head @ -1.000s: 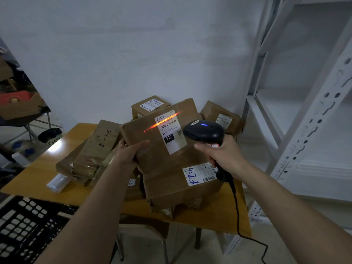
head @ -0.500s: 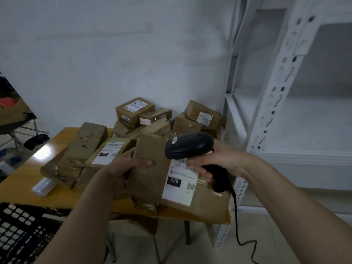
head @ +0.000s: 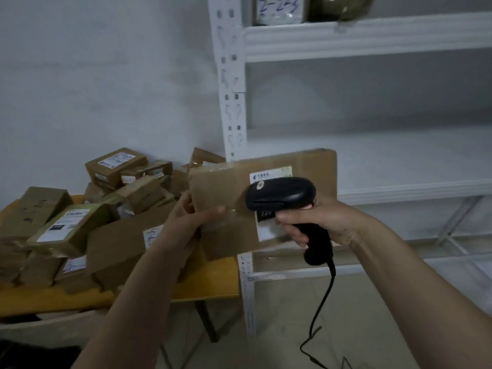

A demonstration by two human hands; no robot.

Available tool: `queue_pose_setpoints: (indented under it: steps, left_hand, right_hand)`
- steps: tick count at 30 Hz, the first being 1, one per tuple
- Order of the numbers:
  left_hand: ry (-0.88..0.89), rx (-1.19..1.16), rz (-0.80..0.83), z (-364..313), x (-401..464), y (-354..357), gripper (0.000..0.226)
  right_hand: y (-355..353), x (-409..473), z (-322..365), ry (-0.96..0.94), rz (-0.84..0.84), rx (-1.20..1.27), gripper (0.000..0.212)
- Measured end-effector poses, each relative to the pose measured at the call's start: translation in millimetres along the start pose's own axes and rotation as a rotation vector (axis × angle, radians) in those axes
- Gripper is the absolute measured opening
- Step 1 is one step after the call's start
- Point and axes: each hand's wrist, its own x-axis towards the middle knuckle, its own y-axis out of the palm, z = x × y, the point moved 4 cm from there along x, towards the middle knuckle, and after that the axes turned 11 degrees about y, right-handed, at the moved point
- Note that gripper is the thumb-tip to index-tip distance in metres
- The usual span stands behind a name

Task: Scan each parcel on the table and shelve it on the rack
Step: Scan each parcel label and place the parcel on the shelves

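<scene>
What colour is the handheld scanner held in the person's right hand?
Black, body and cord alike; the scanner shows best in the head view.

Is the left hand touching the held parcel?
Touching. The head view shows the left hand gripping the parcel at its left edge, thumb lying across its front.

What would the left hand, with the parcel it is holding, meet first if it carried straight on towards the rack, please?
Probably nothing solid. The left hand grips the held parcel, which points into the open bay above the middle shelf. The white upright post stands close on its left, though depth is unclear.
</scene>
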Motion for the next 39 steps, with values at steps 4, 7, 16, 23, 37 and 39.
queue_pose_setpoints:
  steps: [4, 7, 16, 23, 37, 39]
  left_hand:
    - [0.182, 0.085, -0.412, -2, -6, 62, 0.083]
    - [0.302, 0.216, -0.587, -4, -3, 98, 0.079]
    - [0.338, 0.399, -0.763, 9, 40, 148, 0.082]
    - [0.282, 0.36, -0.833, 44, 51, 152, 0.089]
    - [0.111, 0.597, -0.639, 57, 91, 149, 0.062]
    - [0.105, 0.592, -0.655, 57, 100, 150, 0.064]
  right_hand:
    - [-35, -35, -6, -0.043, -0.164, 0.061, 0.03]
    - [-50, -50, -10, -0.054, -0.285, 0.134, 0.018]
    - [-82, -62, -13, -0.007, -0.513, 0.257, 0.017]
    - [-93, -50, -21, 0.035, -0.534, 0.276, 0.016]
    - [-105, -20, -34, 0.09, -0.51, 0.302, 0.016]
    - [-109, -17, -34, 0.09, -0.517, 0.306, 0.016]
